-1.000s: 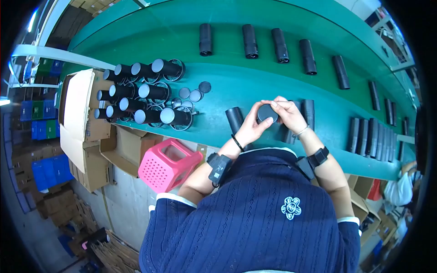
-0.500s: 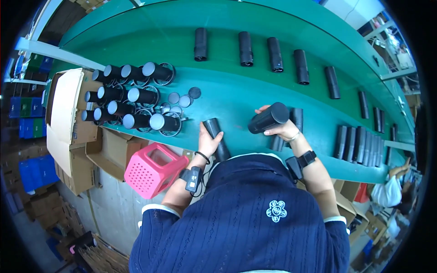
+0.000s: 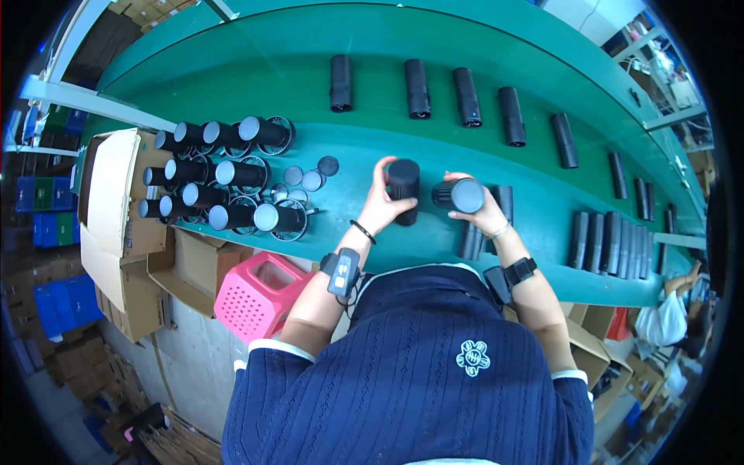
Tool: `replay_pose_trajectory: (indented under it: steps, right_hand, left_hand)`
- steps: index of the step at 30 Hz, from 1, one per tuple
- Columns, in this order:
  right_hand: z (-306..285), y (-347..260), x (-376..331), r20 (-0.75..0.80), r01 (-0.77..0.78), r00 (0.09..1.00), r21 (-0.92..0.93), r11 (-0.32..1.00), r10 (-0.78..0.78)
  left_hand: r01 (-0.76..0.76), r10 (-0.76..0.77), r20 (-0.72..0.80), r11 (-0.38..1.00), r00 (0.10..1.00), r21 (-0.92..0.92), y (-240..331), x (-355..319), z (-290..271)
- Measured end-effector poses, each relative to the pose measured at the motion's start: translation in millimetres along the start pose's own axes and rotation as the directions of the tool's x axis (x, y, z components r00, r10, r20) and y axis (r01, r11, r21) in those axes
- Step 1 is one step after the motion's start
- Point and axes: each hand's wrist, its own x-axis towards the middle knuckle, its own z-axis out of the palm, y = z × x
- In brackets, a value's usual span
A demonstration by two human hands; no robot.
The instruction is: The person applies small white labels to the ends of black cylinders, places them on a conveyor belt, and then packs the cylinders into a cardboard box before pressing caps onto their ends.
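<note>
My left hand [image 3: 378, 204] is closed around a black ribbed cylinder [image 3: 404, 187], held nearly upright above the green table. Just to its right, my right hand [image 3: 487, 215] grips a second black cylinder [image 3: 466, 196], whose round grey end faces up toward me. The two cylinders are a small gap apart. Behind and below my right hand, more black tubes [image 3: 502, 203] lie on the table, partly covered by the hand. Left of my left hand are several loose grey and dark discs [image 3: 311, 180].
Rows of black cylinders with grey ends [image 3: 263, 132] and metal rings fill the table's left end. Single black tubes [image 3: 418, 89] line the far green strip, with a cluster [image 3: 612, 244] at right. A pink stool [image 3: 260, 298] and cardboard boxes [image 3: 120, 225] stand beside the table.
My left hand has carried its cylinder up and away from the table's front edge, closer to my right hand. The cylinder in my right hand has turned, bringing its grey end into view.
</note>
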Motion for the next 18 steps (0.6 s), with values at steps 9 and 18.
replay_pose_trajectory:
  steps: [9, 18]
  right_hand:
    - [2, 34, 17, -0.021, -0.280, 0.952, 0.349, 0.894, 0.306]
    - [37, -27, 104, 0.356, -0.327, 0.921, 0.490, 0.808, 0.157]
  left_hand:
    - [0.169, -0.293, -0.007, 0.568, 0.956, -0.806, 22, -14, -26]
    - [-0.068, 0.049, -0.107, 0.981, 0.993, -0.181, 20, -62, -57]
